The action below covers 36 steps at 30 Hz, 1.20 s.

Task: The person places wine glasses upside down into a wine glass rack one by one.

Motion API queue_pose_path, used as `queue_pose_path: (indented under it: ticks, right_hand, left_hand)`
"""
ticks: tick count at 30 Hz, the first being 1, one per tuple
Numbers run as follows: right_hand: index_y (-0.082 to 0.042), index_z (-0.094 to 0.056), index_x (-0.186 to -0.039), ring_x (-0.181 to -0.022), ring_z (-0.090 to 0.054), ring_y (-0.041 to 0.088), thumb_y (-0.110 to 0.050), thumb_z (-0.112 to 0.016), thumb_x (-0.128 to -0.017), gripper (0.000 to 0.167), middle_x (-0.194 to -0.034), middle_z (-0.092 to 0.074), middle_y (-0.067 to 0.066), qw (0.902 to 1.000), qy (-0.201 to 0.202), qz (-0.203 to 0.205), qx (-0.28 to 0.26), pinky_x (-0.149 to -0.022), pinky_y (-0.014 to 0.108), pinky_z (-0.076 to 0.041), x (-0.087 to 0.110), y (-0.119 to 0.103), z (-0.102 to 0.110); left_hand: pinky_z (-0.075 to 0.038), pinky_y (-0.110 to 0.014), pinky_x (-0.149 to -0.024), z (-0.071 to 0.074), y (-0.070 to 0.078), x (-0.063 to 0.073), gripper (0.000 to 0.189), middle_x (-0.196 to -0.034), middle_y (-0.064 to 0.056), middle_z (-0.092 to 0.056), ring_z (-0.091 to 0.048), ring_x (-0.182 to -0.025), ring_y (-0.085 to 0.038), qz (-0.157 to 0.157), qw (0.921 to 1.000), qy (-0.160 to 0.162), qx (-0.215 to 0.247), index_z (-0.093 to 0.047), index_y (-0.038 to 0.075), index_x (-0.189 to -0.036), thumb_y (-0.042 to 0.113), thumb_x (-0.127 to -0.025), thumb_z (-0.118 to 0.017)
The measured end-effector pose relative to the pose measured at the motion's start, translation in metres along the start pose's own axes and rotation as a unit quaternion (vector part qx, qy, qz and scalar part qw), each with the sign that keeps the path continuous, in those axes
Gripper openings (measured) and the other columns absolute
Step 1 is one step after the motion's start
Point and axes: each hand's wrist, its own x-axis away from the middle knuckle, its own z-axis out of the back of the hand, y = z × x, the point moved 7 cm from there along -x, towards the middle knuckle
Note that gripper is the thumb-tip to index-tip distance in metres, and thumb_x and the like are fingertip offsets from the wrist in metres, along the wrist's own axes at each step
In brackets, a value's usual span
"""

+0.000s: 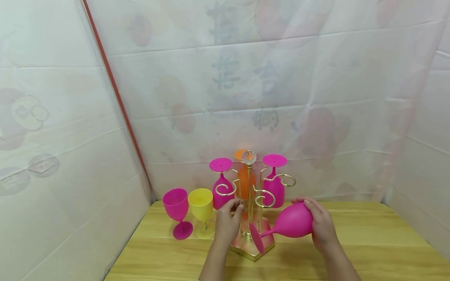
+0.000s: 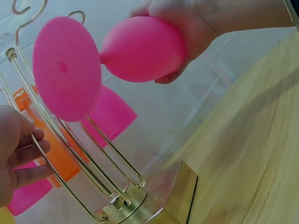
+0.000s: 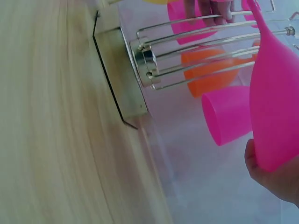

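Note:
My right hand (image 1: 324, 228) grips a pink plastic goblet (image 1: 294, 221) round its bowl. The goblet is tilted nearly onto its side, its stem pointing left and its round foot in front of the rack's lower rods. With its fingertips, my left hand (image 1: 227, 224) holds an upright rod on the left of the gold wire goblet rack (image 1: 250, 251). In the left wrist view, the fingers (image 2: 30, 154) curl round that rod. Hanging upside down from the rack are an orange goblet (image 1: 247, 187) at the back and pink goblets on the left (image 1: 222, 191) and right (image 1: 275, 193).
Left of the rack, a pink goblet (image 1: 176, 207) and a yellow goblet (image 1: 202, 207) stand upright on the wooden table (image 1: 369, 242). A clear faceted knob (image 1: 249, 157) tops the rack. Curled wire hooks (image 1: 265, 198) stick out towards the front. Printed white sheeting (image 1: 351, 97) hangs behind the table.

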Motion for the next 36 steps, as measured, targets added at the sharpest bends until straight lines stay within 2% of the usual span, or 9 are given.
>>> queue_pose_path:
  ticks: [6, 9, 12, 16, 19, 23, 29, 32, 36]
  right_hand:
    - [-0.007, -0.063, -0.119, -0.105, -0.064, 0.010, -0.030, -0.041, -0.106, 0.035, -0.111, -0.071, -0.007, 0.9980, -0.032, -0.022, -0.051, -0.082, 0.035, -0.059, 0.003, 0.004, -0.009]
    - [-0.010, -0.063, -0.119, -0.106, -0.063, 0.011, -0.032, -0.039, -0.107, 0.035, -0.113, -0.070, -0.006, 0.9959, -0.042, -0.036, -0.072, -0.084, 0.035, -0.058, 0.005, 0.005, -0.011]
    - [-0.017, -0.065, -0.118, -0.107, -0.063, 0.011, -0.033, -0.038, -0.107, 0.033, -0.115, -0.069, -0.006, 0.9929, -0.049, -0.047, -0.097, -0.085, 0.036, -0.058, 0.006, 0.005, -0.012]
    - [-0.022, -0.065, -0.117, -0.108, -0.063, 0.011, -0.033, -0.036, -0.107, 0.033, -0.115, -0.069, -0.008, 0.9872, -0.066, -0.057, -0.134, -0.087, 0.037, -0.057, 0.006, 0.005, -0.015]
    - [-0.023, -0.064, -0.115, -0.108, -0.064, 0.011, -0.033, -0.033, -0.108, 0.034, -0.116, -0.069, -0.008, 0.9810, -0.082, -0.061, -0.164, -0.087, 0.038, -0.057, 0.007, 0.004, -0.019]
    - [-0.023, -0.065, -0.113, -0.107, -0.065, 0.012, -0.033, -0.029, -0.109, 0.038, -0.117, -0.069, -0.007, 0.9715, -0.097, -0.072, -0.204, -0.086, 0.039, -0.057, 0.009, 0.003, -0.023]
    - [-0.025, -0.065, -0.114, -0.108, -0.064, 0.015, -0.037, -0.030, -0.108, 0.037, -0.118, -0.068, -0.006, 0.9618, -0.090, -0.103, -0.237, -0.088, 0.043, -0.056, 0.010, 0.004, -0.027]
    - [-0.024, -0.064, -0.114, -0.109, -0.063, 0.016, -0.040, -0.032, -0.107, 0.036, -0.118, -0.068, -0.006, 0.9578, -0.084, -0.120, -0.247, -0.090, 0.044, -0.055, 0.011, 0.006, -0.029]
    - [-0.025, -0.064, -0.114, -0.111, -0.061, 0.016, -0.042, -0.034, -0.106, 0.036, -0.119, -0.067, -0.006, 0.9533, -0.082, -0.138, -0.256, -0.092, 0.043, -0.054, 0.013, 0.009, -0.032]
  left_hand:
    - [-0.058, -0.023, -0.075, 0.000, 0.003, 0.001, 0.016, -0.094, 0.001, -0.070, -0.068, -0.089, -0.015, 0.011, 0.9999, 0.002, -0.011, -0.071, 0.009, -0.109, 0.014, -0.095, -0.066]
    - [-0.058, -0.026, -0.077, 0.000, 0.005, 0.001, 0.020, -0.097, 0.000, -0.069, -0.068, -0.092, -0.016, 0.007, 0.9997, 0.008, -0.023, -0.070, 0.008, -0.112, 0.015, -0.094, -0.067]
    - [-0.059, -0.033, -0.082, 0.001, 0.008, 0.002, 0.025, -0.104, 0.000, -0.066, -0.065, -0.098, -0.019, -0.004, 0.9992, 0.025, -0.032, -0.067, 0.009, -0.117, 0.015, -0.093, -0.068]
    - [-0.058, -0.039, -0.083, 0.009, 0.016, 0.003, 0.025, -0.105, -0.002, -0.062, -0.061, -0.098, -0.021, -0.038, 0.9948, 0.084, -0.044, -0.067, 0.013, -0.114, 0.012, -0.089, -0.071]
    - [-0.057, -0.034, -0.077, 0.017, 0.024, 0.006, 0.021, -0.098, -0.002, -0.062, -0.060, -0.090, -0.018, -0.075, 0.9870, 0.131, -0.056, -0.069, 0.014, -0.104, 0.008, -0.085, -0.074]
    - [-0.051, -0.027, -0.066, 0.020, 0.036, 0.011, 0.013, -0.087, 0.002, -0.063, -0.055, -0.076, -0.013, -0.128, 0.9781, 0.152, -0.060, -0.071, 0.014, -0.093, 0.006, -0.083, -0.075]
    - [-0.043, -0.019, -0.054, 0.014, 0.053, 0.017, 0.008, -0.077, 0.007, -0.061, -0.051, -0.066, -0.015, -0.201, 0.9677, 0.148, -0.033, -0.071, 0.013, -0.085, 0.005, -0.084, -0.075]
    - [-0.043, -0.017, -0.051, 0.009, 0.059, 0.020, 0.006, -0.074, 0.004, -0.060, -0.051, -0.063, -0.013, -0.230, 0.9669, 0.110, 0.000, -0.070, 0.012, -0.085, 0.007, -0.086, -0.073]
    - [-0.048, -0.020, -0.050, 0.001, 0.068, 0.023, 0.004, -0.073, -0.001, -0.063, -0.054, -0.063, -0.011, -0.263, 0.9622, 0.046, 0.051, -0.071, 0.009, -0.088, 0.006, -0.086, -0.073]
